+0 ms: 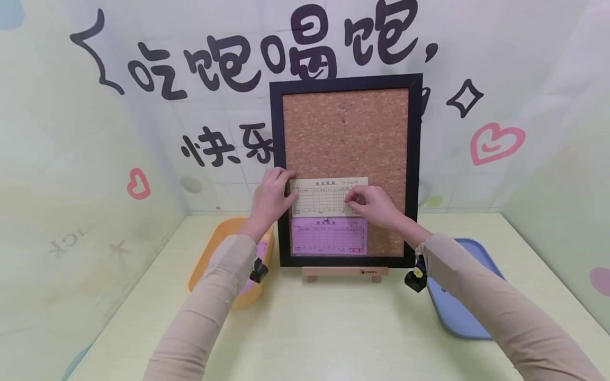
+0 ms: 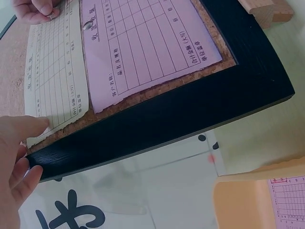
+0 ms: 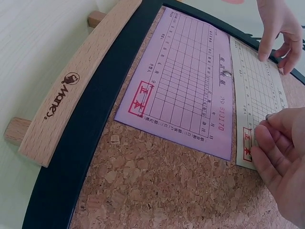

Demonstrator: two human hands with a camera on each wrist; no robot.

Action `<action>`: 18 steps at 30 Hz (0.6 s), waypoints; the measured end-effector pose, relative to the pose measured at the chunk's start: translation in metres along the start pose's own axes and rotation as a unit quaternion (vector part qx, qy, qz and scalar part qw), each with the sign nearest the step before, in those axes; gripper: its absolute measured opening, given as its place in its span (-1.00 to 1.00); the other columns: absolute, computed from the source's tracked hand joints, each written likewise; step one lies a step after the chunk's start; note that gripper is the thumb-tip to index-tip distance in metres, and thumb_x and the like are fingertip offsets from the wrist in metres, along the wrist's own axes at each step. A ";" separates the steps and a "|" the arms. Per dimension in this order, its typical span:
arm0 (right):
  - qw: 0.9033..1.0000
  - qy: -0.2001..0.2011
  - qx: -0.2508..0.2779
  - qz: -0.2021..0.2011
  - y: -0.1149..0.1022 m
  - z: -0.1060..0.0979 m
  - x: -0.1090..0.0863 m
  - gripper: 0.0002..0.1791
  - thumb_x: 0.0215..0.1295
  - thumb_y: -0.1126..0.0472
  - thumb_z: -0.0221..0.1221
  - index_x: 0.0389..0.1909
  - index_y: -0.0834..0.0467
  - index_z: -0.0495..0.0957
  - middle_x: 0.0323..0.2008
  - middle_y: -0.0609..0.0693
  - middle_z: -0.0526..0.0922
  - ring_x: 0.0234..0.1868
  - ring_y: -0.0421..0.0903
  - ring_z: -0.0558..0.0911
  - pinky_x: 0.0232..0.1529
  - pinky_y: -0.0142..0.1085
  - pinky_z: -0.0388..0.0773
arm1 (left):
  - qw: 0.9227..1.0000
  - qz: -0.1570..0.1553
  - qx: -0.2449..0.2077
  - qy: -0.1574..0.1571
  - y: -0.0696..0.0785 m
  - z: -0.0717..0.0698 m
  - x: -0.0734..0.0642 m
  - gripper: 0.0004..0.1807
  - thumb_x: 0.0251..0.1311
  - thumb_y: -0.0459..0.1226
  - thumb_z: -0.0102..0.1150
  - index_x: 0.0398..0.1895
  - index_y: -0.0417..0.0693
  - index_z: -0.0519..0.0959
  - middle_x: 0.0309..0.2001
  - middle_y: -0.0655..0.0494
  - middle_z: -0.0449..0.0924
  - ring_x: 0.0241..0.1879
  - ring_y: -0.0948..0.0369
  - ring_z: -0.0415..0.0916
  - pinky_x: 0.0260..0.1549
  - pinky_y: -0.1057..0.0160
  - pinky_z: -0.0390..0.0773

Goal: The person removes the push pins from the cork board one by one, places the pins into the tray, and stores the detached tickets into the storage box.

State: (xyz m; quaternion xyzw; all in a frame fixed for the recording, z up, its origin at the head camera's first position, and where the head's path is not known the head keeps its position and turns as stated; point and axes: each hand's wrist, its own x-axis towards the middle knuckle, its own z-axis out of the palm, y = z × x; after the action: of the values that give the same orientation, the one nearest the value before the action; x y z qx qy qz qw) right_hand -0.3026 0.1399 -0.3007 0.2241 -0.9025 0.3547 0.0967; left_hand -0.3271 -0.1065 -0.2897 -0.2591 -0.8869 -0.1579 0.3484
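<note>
A cream receipt slip (image 1: 316,198) lies against the cork board (image 1: 345,132), just above a purple receipt slip (image 1: 329,238). A silver pushpin (image 3: 227,73) sits at the purple slip's top edge. My left hand (image 1: 274,196) presses the cream slip's left end with its thumb (image 2: 35,126), while other fingertips touch the black frame (image 2: 143,138). Near the slip's right end, the thumb and forefinger of my right hand (image 3: 286,152) pinch a small silver pushpin (image 3: 268,116) against the paper. Its point is hidden.
A small wooden easel (image 1: 345,271) supports the framed board on the pale table (image 1: 333,328). On the left stands an orange tray (image 1: 202,259) with purple slips (image 2: 288,200) in it. A blue tray (image 1: 459,317) lies to the right, partly behind the right sleeve.
</note>
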 end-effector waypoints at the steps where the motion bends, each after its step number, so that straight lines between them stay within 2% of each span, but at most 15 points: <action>1: 1.000 0.000 0.000 0.000 0.000 0.000 0.000 -0.91 0.21 0.31 0.11 -0.34 0.19 0.59 -0.36 0.02 0.61 -0.47 -0.12 0.47 -0.45 -0.33 0.44 | 1.000 -0.002 -0.001 -0.002 0.000 0.000 0.000 -0.62 -0.07 -0.38 0.27 -0.10 -0.24 0.53 -0.22 -0.06 0.47 -0.21 0.04 0.35 -0.29 0.16 0.52; 18: 1.000 0.003 0.002 -0.001 0.000 0.001 0.000 -0.91 0.21 0.31 0.12 -0.35 0.19 0.59 -0.40 0.02 0.60 -0.50 -0.12 0.45 -0.48 -0.33 0.42 | 0.999 -0.026 -0.014 -0.044 0.001 -0.005 0.005 -0.82 -0.09 -0.36 0.28 -0.37 -0.21 0.55 -0.36 -0.01 0.44 -0.29 0.06 0.32 -0.36 0.17 0.44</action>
State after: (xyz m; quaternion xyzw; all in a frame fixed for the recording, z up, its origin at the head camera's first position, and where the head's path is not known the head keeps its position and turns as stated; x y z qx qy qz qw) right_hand -0.3029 0.1392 -0.3010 0.2241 -0.9012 0.3575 0.0990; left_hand -0.3273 -0.1063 -0.2822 -0.2472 -0.9055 -0.1678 0.3013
